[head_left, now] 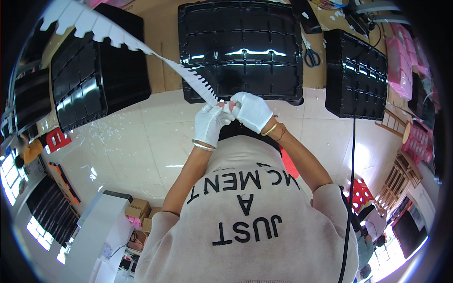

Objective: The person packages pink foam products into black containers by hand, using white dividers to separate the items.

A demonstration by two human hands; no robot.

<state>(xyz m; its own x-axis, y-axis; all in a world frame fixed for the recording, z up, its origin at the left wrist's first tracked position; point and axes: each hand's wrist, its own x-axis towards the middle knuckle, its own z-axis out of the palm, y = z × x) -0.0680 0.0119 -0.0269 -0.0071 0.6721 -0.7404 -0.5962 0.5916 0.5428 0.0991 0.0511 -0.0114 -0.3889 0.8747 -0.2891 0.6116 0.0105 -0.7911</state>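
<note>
Far left, up top: long white strip (pixel 118 37) w/ a notched, saw-tooth edge runs diagonally down toward centre, hanging in the air above the black tray (pixel 94 70) at the left of the tabletop (pixel 163 56). That tray is ribbed into compartments and looks empty.

The strip's lower end comes down to the two gloved hands, approx. mid-frame, just in front of the person's chest.
- Left hand (pixel 210 123): white glove, fingers closed, pinched on the strip's end. Silver bangle (pixel 203 146) on the wrist.
- Right hand (pixel 252 111): white glove, fingers curled shut and touching the left hand's fingertips at the same end. It looks clamped on the strip too, though the exact contact is partly hidden by the glove. Gold bangle (pixel 270 129) on the wrist.

Behind the hands sits the centre tray (pixel 240 47), black and glossy. Right of it lie scissors (pixel 311 56) on the tabletop, well apart from both hands, then a third black tray (pixel 356 75), a dark cable (pixel 353 165) hanging down, and pink boxes (pixel 401 61) at the far edge.

Step in hand, as I judge it: working the strip's end between both pinches, probably separating or tearing at that point, w/ the rest of the strip trailing free. The next move calls for both pinches to stay firm and close together, since the strip looks thin and the long free part gives it leverage to twist.
</note>
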